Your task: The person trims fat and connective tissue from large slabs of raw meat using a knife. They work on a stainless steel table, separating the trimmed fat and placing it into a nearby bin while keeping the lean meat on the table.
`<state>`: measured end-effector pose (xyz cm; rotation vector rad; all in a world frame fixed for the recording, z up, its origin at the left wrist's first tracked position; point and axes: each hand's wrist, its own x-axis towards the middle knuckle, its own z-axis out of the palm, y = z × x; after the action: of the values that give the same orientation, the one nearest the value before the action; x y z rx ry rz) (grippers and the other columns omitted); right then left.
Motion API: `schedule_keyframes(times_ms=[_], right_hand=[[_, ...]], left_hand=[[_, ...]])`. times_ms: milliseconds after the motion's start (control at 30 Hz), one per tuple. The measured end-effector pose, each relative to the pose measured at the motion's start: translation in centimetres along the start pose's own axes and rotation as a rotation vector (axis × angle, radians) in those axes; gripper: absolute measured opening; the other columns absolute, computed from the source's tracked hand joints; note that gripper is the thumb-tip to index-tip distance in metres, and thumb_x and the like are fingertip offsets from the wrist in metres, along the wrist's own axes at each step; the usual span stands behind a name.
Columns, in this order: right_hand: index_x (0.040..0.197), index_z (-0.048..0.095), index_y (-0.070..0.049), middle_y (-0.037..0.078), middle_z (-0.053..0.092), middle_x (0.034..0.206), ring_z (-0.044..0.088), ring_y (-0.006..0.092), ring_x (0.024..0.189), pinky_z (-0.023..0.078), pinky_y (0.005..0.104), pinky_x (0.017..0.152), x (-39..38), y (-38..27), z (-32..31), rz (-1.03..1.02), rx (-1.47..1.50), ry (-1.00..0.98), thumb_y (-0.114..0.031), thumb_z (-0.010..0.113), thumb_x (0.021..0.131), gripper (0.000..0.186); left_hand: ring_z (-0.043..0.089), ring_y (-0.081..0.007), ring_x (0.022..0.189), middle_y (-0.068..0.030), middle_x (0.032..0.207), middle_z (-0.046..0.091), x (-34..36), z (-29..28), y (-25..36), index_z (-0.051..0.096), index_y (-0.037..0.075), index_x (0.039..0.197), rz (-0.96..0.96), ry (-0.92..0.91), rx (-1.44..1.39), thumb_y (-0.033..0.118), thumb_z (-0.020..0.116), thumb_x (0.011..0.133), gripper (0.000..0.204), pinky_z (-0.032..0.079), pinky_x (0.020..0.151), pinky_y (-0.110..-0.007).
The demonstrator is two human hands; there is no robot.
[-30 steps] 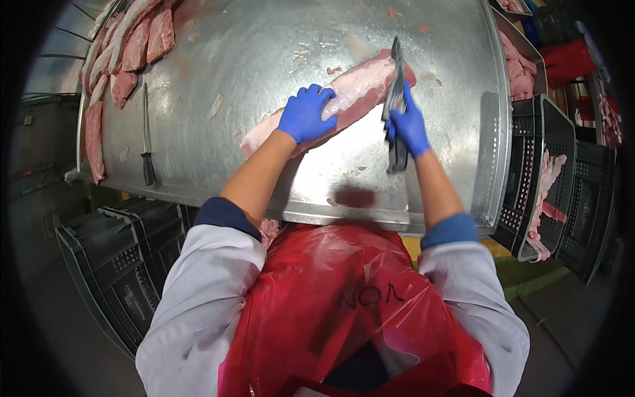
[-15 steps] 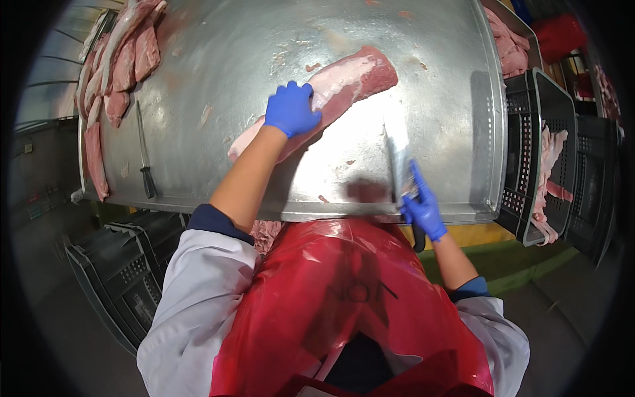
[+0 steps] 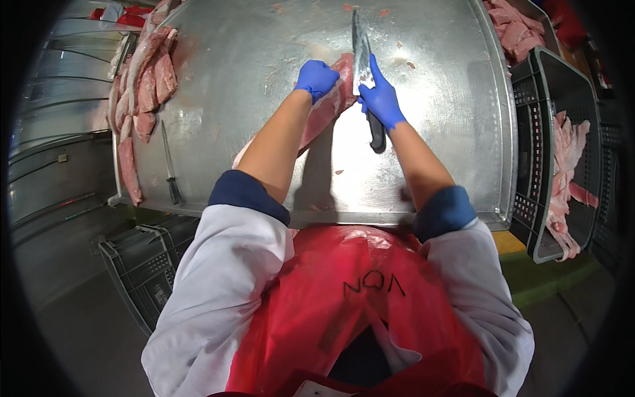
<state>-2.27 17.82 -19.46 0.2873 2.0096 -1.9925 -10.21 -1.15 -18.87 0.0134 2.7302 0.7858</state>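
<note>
A long cut of raw meat [image 3: 323, 117] lies slantwise on the metal work table [image 3: 251, 79], its far end pointing up and right. My left hand [image 3: 317, 77], in a blue glove, is closed on the meat near that far end, fingers curled in. In my right hand [image 3: 382, 100], also blue-gloved, is a knife [image 3: 361, 56] with a wide blade and a black handle. The blade points away from me, beside or over the meat's far right end; I cannot tell whether it touches. My left forearm hides part of the meat.
Several meat strips [image 3: 149, 83] are heaped at the table's left edge, near a sharpening steel [image 3: 169, 165]. Beyond the right rim stands a grey crate [image 3: 539, 248] holding pale trimmings [image 3: 567, 178]. More meat [image 3: 519, 30] fills a container at the far right. Another crate [image 3: 142, 264] stands lower left.
My right hand has brought the knife from the table's near edge up to the meat's far end. My left hand has slid along the meat toward that end and curled its fingers.
</note>
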Motion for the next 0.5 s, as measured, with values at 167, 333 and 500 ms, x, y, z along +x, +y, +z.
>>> schedule_keyframes(times_ms=[167,333,500], right_hand=[[0.163,0.015,-0.032,0.013,0.067,0.081,0.065,0.0178,0.062,0.059,0.0348,0.063,-3.9,0.7,0.4,0.057,-0.131,-0.208,-0.010,0.054,0.094,0.082],[0.162,0.018,-0.034,0.013,0.066,0.078,0.064,0.0166,0.061,0.058,0.0336,0.063,-4.8,1.3,0.4,0.047,-0.088,-0.236,-0.011,0.054,0.094,0.081],[0.163,0.022,-0.022,0.013,0.068,0.089,0.063,0.0174,0.058,0.054,0.0324,0.054,1.3,0.7,0.7,-0.026,0.164,-0.235,0.002,0.054,0.089,0.084]], left_hand=[[0.063,-0.0179,0.061,-0.0132,0.068,0.069,-1.0,0.3,0.8,0.072,-0.003,0.078,-0.086,0.068,-0.200,0.026,0.069,0.091,0.032,0.050,0.060,-0.034],[0.063,-0.0207,0.061,-0.0152,0.069,0.068,-1.9,1.3,0.8,0.072,-0.004,0.081,-0.061,0.148,-0.108,0.031,0.067,0.094,0.038,0.051,0.061,-0.036],[0.069,-0.0285,0.067,-0.0208,0.075,0.070,-2.0,-0.1,3.5,0.071,-0.004,0.084,-0.034,0.149,0.000,0.024,0.065,0.091,0.030,0.054,0.068,-0.039]])
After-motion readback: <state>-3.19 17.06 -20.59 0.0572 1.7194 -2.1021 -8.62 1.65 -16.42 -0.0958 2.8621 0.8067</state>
